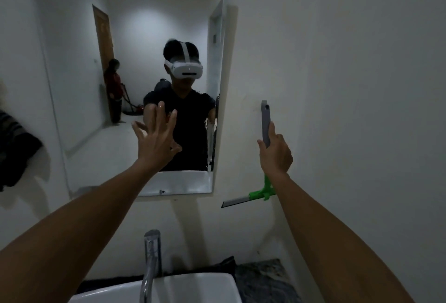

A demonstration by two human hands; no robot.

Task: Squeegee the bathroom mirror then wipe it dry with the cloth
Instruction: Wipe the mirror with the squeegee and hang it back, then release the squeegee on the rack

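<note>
A dim white-walled bathroom, with a mirror (135, 85) on the far wall above a white basin (193, 288) and chrome tap (152, 261). The person's left hand (154, 138) is raised before the glass, fingers spread, holding nothing. To the right of the mirror, the right hand (275, 153) grips the grey handle of a squeegee (261, 194), its green head and blade pointing down, by the wall.

Both forearms are bare; the mirror reflection shows a black short-sleeved shirt (190, 119) and white headset (185, 68).
</note>
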